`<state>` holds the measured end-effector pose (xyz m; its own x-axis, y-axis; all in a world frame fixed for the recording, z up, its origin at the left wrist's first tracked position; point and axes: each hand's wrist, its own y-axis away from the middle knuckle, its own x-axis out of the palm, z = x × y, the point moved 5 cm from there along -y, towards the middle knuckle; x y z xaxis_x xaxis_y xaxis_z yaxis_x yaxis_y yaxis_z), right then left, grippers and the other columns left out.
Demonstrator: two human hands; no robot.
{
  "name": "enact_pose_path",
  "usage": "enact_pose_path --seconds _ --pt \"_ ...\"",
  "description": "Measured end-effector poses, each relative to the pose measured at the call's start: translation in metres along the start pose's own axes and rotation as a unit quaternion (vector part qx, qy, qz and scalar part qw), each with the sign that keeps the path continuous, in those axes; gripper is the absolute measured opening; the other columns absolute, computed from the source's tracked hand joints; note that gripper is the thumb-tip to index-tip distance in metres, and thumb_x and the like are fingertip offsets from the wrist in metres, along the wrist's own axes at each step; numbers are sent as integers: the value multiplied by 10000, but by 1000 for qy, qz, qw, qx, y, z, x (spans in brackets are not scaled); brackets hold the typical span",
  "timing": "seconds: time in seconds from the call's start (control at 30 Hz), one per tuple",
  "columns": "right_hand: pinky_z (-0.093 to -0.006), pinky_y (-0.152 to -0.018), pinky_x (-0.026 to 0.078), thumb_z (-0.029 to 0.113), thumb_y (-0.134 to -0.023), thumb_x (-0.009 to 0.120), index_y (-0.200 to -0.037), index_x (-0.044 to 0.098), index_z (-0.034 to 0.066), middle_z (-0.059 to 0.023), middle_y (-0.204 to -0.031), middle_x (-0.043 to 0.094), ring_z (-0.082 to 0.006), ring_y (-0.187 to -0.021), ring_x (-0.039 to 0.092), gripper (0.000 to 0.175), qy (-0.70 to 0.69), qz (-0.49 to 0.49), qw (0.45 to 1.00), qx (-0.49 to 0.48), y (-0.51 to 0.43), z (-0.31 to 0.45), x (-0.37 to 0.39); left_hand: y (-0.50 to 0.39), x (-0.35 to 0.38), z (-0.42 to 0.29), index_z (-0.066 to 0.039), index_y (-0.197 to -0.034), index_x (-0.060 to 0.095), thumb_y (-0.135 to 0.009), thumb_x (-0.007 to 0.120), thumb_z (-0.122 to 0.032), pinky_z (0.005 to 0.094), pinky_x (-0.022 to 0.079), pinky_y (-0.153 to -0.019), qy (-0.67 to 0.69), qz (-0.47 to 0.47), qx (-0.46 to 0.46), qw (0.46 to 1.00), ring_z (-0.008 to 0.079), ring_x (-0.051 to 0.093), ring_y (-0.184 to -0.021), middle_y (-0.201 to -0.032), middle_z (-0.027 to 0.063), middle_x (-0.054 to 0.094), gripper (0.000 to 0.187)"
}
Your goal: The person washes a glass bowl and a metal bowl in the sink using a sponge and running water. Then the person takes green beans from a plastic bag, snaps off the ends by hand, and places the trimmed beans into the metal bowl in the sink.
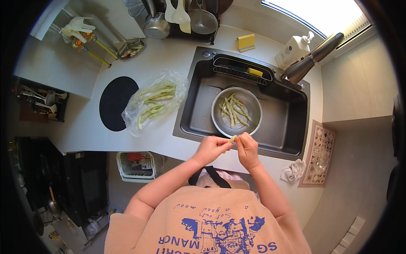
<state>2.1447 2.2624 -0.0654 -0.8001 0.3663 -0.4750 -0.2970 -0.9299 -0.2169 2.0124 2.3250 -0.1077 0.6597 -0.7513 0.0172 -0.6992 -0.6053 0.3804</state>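
Between my two hands is a pale green bean pod (233, 138), just over the sink's front rim. My left hand (215, 146) pinches one end of it, and my right hand (246, 146) grips the other with thumb and forefinger. Most of the pod is hidden by my fingers. Right beyond them, a round stainless steel bowl (257, 119) stands in the dark sink (282, 127), with several green bean pods (232, 111) inside. On the counter to the left, a clear plastic bag (179, 82) holds more green beans (155, 101).
A wire caddy (241, 74) with a yellow sponge (254, 72) hangs at the sink's back. The faucet (304, 65) and a white pump bottle (295, 49) stand behind right. Left are a black round mat (115, 104) and a small metal tray (130, 49). A bin (136, 165) hangs below the counter.
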Motion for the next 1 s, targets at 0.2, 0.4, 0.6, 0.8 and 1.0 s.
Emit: enact_pose_path --seconds 0.2,0.4,0.6,0.8,1.0 --pt "-302 -501 361 91 -922 522 -775 577 25 -40 -649 493 -150 -563 454 171 -56 -146 974 165 37 -62 -29 -49 26 46 -42 -1125 625 -884 647 -296 218 472 -606 217 -73 -126 965 54 570 -814 -958 28 654 351" --pt "-197 -442 332 164 -931 528 -991 621 17 -3 -743 569 -61 -579 466 184 -482 -202 753 400 83 -137 -69 -61 -13 6 -20 -1232 538 -815 674 -220 353 498 -819 -107 -148 162 970 256 627 -945 -1126 168 606 483" --pt "-180 -472 386 128 -934 548 -1122 585 -17 -11 -799 604 -59 -625 516 241 -541 -112 714 431 74 -111 -45 -34 -188 3 -28 -934 674 -859 602 -130 334 500 -696 -284 -412 225 836 239 643 -784 -899 128 677 146" --pt "-183 -501 408 95 -907 580 -1176 570 -12 -31 -830 603 -74 -689 527 290 -526 19 734 429 45 -70 -2 -73 -272 38 -87 -1016 655 -829 585 -136 437 488 -800 -484 -353 62 799 319 602 -964 -1024 118 631 206" --pt "-204 -582 445 160 -936 564 -1104 597 13 -22 -864 604 -72 -713 535 226 -440 182 772 421 15 -30 52 -51 -270 6 -97 -963 612 -855 571 -118 435 508 -728 -525 -301 50 795 329 625 -870 -925 99 638 118"
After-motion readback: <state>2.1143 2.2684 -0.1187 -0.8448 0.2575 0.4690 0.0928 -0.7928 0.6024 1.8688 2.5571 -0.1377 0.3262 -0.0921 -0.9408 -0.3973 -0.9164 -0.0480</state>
